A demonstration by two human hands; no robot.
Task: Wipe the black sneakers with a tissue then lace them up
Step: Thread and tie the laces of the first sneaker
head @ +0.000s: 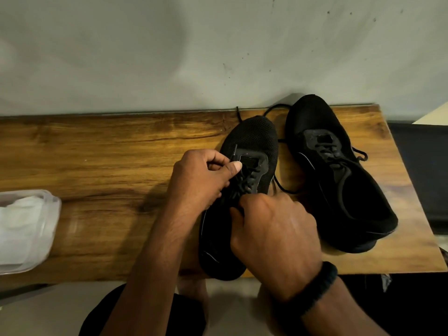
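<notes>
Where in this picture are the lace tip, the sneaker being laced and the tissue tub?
lace tip [234, 152]: head view, the stiff upright end.
sneaker being laced [254, 134]: head view, its mesh toe.
tissue tub [55, 207]: head view, its clear right wall.

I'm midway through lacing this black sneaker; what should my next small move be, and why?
Probably draw the lace end pinched in your left hand through and snug. Your right hand grips the near sneaker at its laces, steadying it, and slack lace lies beside the toe, so lacing looks unfinished.
</notes>
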